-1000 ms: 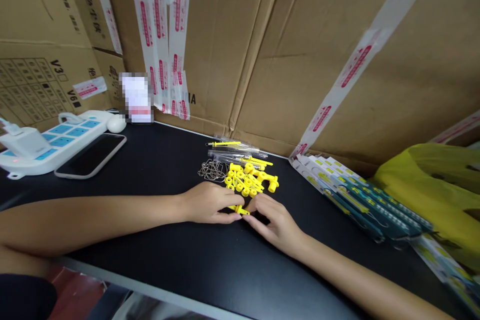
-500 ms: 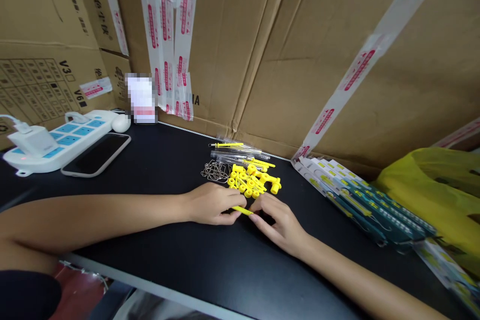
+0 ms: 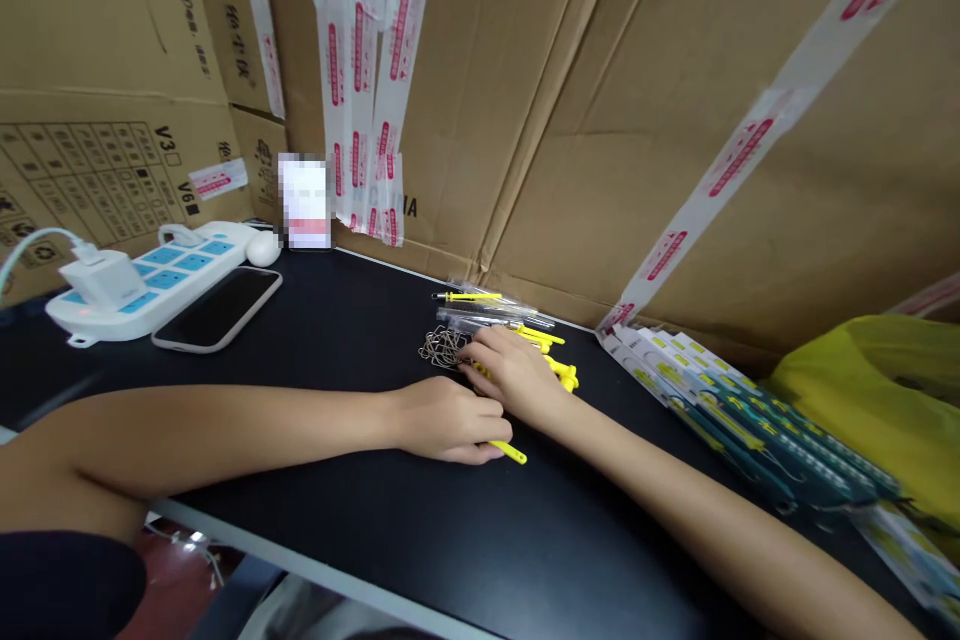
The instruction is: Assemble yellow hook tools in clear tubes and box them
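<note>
A slim yellow stick (image 3: 513,452) with a small hole at its end pokes out of my left hand (image 3: 452,420), whose fingers are closed round it. Just above and to the right, my right hand (image 3: 514,370) reaches over the pile of yellow plastic parts (image 3: 568,375) and hides most of it. Its fingertips are beside a tangle of bent metal wire hooks (image 3: 442,347), and whether they pinch anything is hidden. Behind the pile lie clear plastic tubes (image 3: 480,318) and a thin yellow tool (image 3: 476,297).
On the left are a white power strip (image 3: 161,278) with a charger and a dark phone (image 3: 219,308). Packaged card sets (image 3: 735,400) and a yellow bag (image 3: 862,390) occupy the right. Cardboard walls (image 3: 480,70) rise behind the black table (image 3: 450,530).
My right hand has let go of the yellow stick's end and moved up over the pile. The stick stays in my left hand. The whole view has shifted slightly.
</note>
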`<state>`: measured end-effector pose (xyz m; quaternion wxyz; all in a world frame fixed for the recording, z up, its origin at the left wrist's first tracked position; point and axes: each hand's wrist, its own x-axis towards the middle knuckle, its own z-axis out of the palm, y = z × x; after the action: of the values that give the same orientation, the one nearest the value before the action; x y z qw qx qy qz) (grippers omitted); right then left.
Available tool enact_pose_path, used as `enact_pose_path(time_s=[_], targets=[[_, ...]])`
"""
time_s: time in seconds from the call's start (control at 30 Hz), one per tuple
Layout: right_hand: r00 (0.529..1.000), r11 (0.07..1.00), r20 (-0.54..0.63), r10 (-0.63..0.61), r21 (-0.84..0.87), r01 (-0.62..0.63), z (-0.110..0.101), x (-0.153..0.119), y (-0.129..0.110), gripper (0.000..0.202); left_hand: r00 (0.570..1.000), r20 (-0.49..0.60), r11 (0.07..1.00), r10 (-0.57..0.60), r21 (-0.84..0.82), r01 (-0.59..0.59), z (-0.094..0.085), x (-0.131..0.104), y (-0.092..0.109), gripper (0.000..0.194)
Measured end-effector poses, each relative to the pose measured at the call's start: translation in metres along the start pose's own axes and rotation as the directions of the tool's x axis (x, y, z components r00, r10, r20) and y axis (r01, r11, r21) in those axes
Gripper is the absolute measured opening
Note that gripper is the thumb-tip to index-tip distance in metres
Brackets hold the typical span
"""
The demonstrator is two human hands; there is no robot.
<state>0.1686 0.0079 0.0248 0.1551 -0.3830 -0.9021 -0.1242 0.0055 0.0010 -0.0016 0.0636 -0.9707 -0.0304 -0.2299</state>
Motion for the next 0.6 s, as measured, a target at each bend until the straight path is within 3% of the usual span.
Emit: enact_pose_path(time_s=[0.13, 0.33, 0.47, 0.6], targets=[[0.999, 0.994, 0.033, 0.032, -0.106, -0.028, 0.014, 0.024, -0.008, 0.011, 1.000, -0.011, 1.000, 0.023, 0.004, -0.023, 0.000, 0.000, 0.000, 0.018], [0.998, 0.997, 0.003, 0.059, -0.056, -0.058, 0.019, 0.027, -0.009, 0.007, 0.999, 0.002, 0.999, 0.032, 0.017, -0.032, -0.003, 0.000, 0.001, 0.022], [0.988, 0.978, -0.071, 0.134, 0.168, -0.120, 0.010, 0.024, -0.010, 0.009, 0.999, -0.015, 0.999, 0.038, 0.000, -0.038, -0.002, 0.000, 0.000, 0.022], [0.960, 0.853, -0.089, 0.265, 0.486, -0.190, -0.002, 0.004, -0.013, 0.006, 0.997, -0.054, 0.999, 0.051, 0.020, -0.050, -0.001, -0.002, -0.001, 0.020]])
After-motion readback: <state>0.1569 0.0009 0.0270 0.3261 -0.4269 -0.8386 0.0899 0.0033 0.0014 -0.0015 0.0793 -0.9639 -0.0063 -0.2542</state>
